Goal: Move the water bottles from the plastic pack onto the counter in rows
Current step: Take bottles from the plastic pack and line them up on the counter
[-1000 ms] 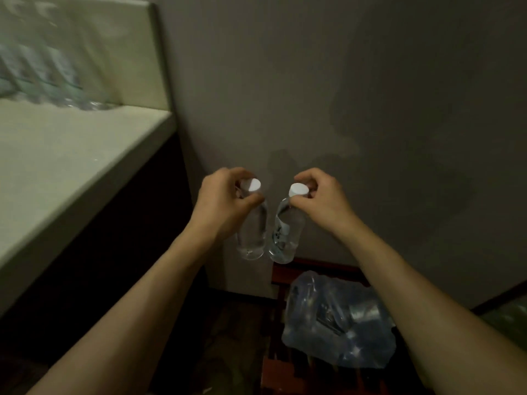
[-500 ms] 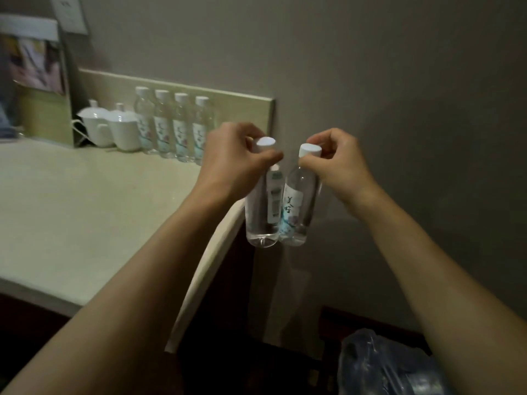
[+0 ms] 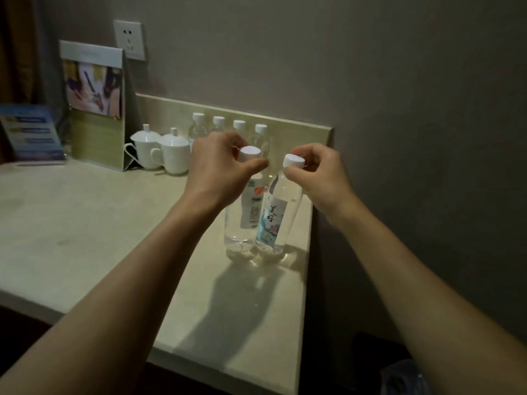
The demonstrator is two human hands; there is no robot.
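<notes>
carrying two bottles by the necks, left hand [image 3: 225, 169] and right hand [image 3: 319, 175] each pinching one over the counter [image 3: 114, 223], looks like next is setting them down before the back row [image 3: 228, 129].

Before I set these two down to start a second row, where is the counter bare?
Bare counter lies in front of the back row of bottles and left of the held bottles. The back edge is crowded: bottles, lidded cups, standing card.

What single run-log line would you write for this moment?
left hand grips bottle by neck | right hand pinches second bottle | both over counter | four bottles in back row
</notes>
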